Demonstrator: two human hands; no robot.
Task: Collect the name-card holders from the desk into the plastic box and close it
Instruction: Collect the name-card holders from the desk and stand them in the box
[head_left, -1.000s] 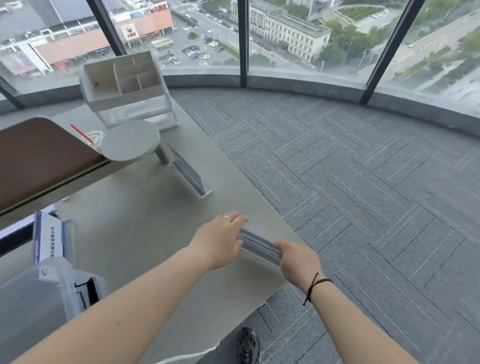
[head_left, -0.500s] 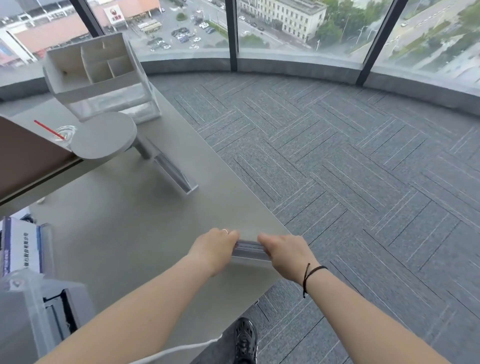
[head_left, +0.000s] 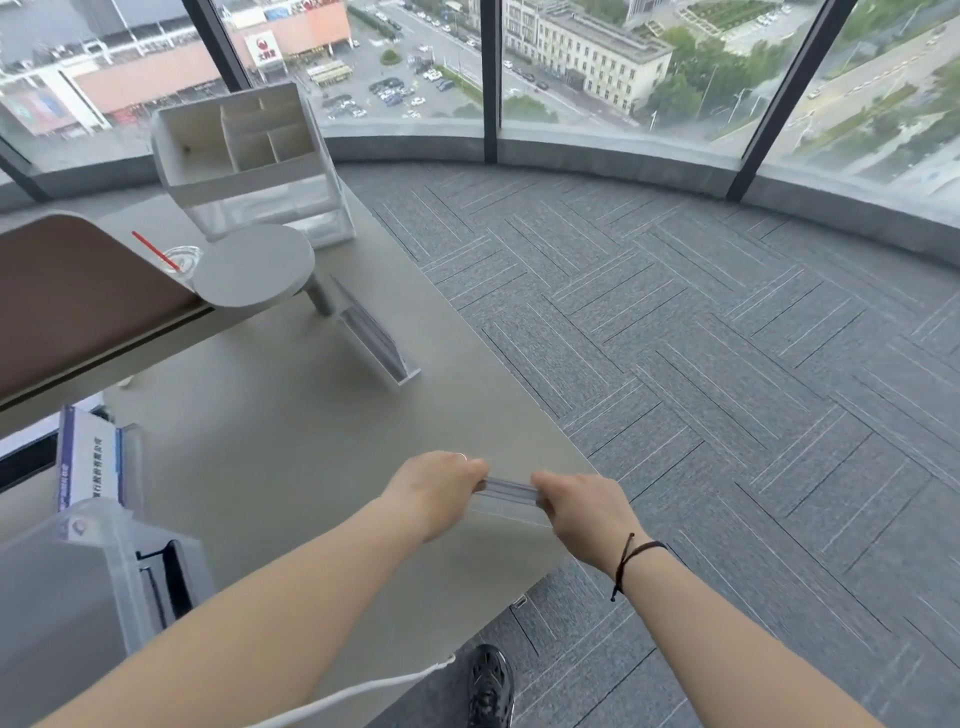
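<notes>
A clear acrylic name-card holder (head_left: 509, 496) sits near the desk's right edge, gripped at both ends. My left hand (head_left: 436, 488) holds its left end and my right hand (head_left: 582, 506) holds its right end. A second clear name-card holder (head_left: 371, 338) stands tilted farther back on the grey desk (head_left: 291, 436). The translucent plastic box (head_left: 78, 587) is at the lower left, open, with dark items inside.
A white compartment organiser (head_left: 249, 161) stands at the desk's far end, beside a round grey stand (head_left: 254, 273) and a cup with a red straw (head_left: 166, 260). A brown panel (head_left: 67, 296) lies left. A white cable (head_left: 363, 691) and a shoe (head_left: 491, 686) are below.
Both hands have closed in on the near name-card holder, and it has turned from a diagonal to nearly level across the view. The camera view has shifted slightly.
</notes>
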